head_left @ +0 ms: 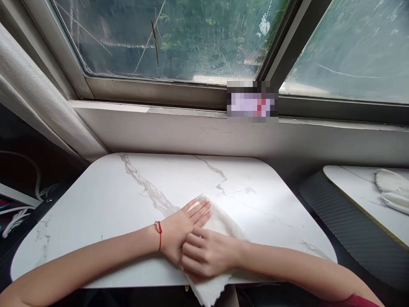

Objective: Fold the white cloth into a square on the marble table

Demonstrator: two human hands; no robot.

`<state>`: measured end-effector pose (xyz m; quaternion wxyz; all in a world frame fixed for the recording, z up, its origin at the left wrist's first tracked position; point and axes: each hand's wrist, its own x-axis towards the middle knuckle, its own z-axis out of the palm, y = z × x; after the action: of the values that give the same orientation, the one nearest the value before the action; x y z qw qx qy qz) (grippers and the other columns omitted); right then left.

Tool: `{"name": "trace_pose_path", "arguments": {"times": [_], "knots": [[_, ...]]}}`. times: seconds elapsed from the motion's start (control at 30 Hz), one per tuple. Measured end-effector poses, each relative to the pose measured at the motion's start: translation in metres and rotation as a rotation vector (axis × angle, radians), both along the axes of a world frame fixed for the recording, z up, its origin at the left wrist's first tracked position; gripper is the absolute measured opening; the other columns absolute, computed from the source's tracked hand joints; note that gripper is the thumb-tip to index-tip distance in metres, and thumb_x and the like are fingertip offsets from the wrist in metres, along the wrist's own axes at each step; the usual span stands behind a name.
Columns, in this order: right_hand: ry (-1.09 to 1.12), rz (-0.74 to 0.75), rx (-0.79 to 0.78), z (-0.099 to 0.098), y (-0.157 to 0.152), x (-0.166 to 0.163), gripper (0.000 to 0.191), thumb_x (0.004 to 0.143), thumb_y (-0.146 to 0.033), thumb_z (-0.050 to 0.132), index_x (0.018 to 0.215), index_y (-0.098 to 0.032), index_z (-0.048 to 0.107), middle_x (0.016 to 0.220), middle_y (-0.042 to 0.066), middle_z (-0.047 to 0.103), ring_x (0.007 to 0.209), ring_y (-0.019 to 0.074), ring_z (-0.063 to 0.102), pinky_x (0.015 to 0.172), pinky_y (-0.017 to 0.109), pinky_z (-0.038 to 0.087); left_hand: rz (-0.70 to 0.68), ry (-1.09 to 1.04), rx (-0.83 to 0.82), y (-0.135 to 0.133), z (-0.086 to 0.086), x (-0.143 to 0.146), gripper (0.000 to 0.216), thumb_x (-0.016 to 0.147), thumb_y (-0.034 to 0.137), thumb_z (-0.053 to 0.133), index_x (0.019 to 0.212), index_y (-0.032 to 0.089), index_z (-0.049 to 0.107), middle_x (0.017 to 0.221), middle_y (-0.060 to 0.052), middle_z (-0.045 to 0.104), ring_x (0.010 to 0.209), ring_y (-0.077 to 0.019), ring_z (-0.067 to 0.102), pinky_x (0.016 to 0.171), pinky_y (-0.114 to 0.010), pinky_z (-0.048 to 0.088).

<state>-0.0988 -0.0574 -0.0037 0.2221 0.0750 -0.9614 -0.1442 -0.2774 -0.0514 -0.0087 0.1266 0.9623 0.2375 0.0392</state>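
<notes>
A white cloth (223, 215) lies on the white marble-patterned tabletop (134, 217), with its ragged lower end hanging over the front edge. My left hand (185, 224) rests flat on the cloth, fingers stretched out towards its far corner; a red string bracelet (159, 235) circles that wrist. Close against it, my right hand (209, 252) is closed with curled fingers, bunching the cloth under it. The right palm and the folds beneath it are hidden.
A window (179, 47) with a metal frame rises behind the table. A light curtain (47, 94) and white cables (17, 219) are at the left. To the right stands a second marble-patterned surface (354, 183) bearing another folded white cloth (394, 187).
</notes>
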Motion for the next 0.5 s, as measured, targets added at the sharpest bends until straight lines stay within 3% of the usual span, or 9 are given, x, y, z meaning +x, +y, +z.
{"name": "trace_pose_path", "arguments": {"times": [0.1,0.2,0.37,0.5], "knots": [[-0.006,0.097,-0.064,-0.002,0.000,-0.001,0.029,0.095,-0.031,0.056,0.068,-0.021,0.063,0.063,-0.001,0.049,0.058,0.0145,0.041,0.062,0.032,0.038,0.042,0.010,-0.003,-0.010,-0.002,0.005,0.118,0.073,0.065,0.061,0.158,0.000,0.011,0.165,-0.023,0.002,0.153,-0.0427,0.000,0.125,-0.059,-0.003],[-0.018,0.053,-0.114,-0.003,0.009,-0.001,0.028,0.094,-0.031,0.056,0.068,-0.022,0.063,0.063,-0.002,0.048,0.062,0.0155,0.042,0.067,0.034,0.040,0.084,-0.002,-0.013,-0.006,-0.004,0.006,0.111,0.077,0.062,0.060,0.159,0.004,0.012,0.165,-0.020,0.002,0.153,-0.0400,0.003,0.127,-0.056,0.001],[0.000,-0.047,-0.128,-0.004,0.044,0.007,0.027,0.095,-0.030,0.050,0.073,-0.021,0.063,0.071,0.002,0.054,0.070,0.0175,0.045,0.072,0.033,0.041,0.205,-0.007,-0.013,0.025,-0.010,0.005,0.109,0.076,0.057,0.063,0.160,0.008,0.013,0.167,-0.016,0.007,0.154,-0.0347,0.007,0.127,-0.050,0.006],[0.078,-0.239,-0.143,-0.010,0.081,0.018,0.027,0.097,-0.028,0.042,0.081,-0.020,0.063,0.079,0.005,0.059,0.077,0.0193,0.046,0.074,0.033,0.041,0.301,-0.013,0.047,0.059,-0.012,0.006,0.094,0.084,0.050,0.056,0.158,0.007,0.017,0.166,-0.016,0.013,0.155,-0.0292,0.009,0.127,-0.045,0.007]]}}
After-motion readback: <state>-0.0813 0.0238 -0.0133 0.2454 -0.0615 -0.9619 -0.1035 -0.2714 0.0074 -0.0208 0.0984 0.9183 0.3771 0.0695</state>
